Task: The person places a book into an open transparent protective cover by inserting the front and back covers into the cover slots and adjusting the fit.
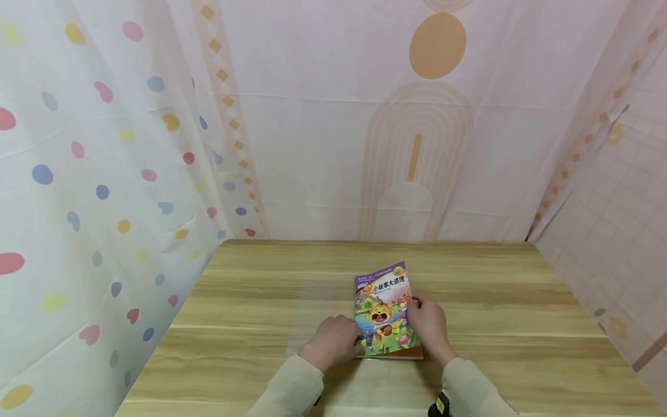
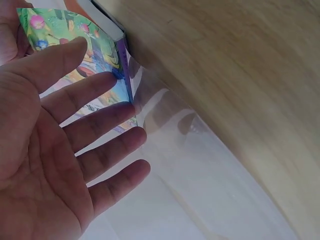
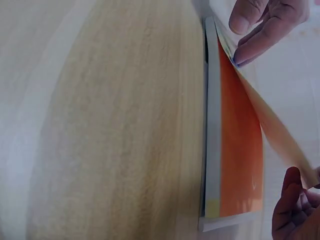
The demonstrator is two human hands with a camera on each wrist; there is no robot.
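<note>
A colourful illustrated paperback book (image 1: 383,315) is laid on the striped wood-grained surface (image 1: 510,324), its raised front cover (image 1: 388,341) pinched by the right hand's grip (image 1: 429,325); the left hand (image 1: 334,340) is held spread beside its purple spine (image 2: 124,65).

Multicoloured book cover (image 1: 383,315) (orange inside)

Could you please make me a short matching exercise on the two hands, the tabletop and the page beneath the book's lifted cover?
Things:
1. Left hand
2. Tabletop
3. Right hand
4. Page beneath the cover

Places, colours or states:
A. Holding the cover's right edge, as the head view shows it
B. Plain orange
C. Fingers extended, at the cover's left edge
D. Wood-grained

Pairs: 1-C, 2-D, 3-A, 4-B
</note>
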